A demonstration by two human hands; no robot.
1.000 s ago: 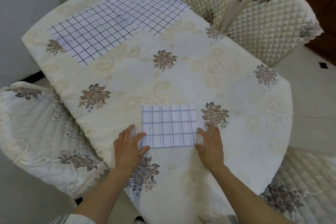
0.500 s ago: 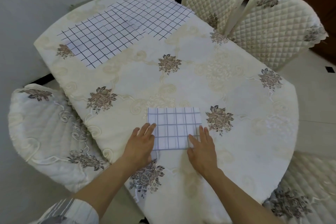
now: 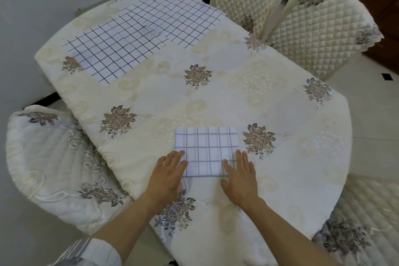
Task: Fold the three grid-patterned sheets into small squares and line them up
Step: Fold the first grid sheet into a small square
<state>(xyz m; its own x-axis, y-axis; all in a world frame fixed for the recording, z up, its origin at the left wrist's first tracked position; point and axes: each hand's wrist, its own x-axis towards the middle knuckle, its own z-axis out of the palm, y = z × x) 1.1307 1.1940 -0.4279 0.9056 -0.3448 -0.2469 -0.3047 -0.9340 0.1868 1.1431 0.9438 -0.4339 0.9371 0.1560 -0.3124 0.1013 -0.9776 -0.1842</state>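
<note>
Both flat: left hand point(image 3: 167, 174) and right hand point(image 3: 239, 176) press the folded sheet point(image 3: 206, 149) (near corners); fingers straight.

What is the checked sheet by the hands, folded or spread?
Folded: the checked sheet under the left hand and right hand is a small rectangle, far smaller than the spread sheets beyond.

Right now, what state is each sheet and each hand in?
folded sheet: folded small, lying flat near the front edge of the table.
far left sheet: unfolded, spread flat, overlapping its neighbour.
far right sheet: unfolded, spread flat.
left hand: fingers straight, pressing the folded sheet's near left corner.
right hand: fingers straight, pressing its near right corner.
</note>
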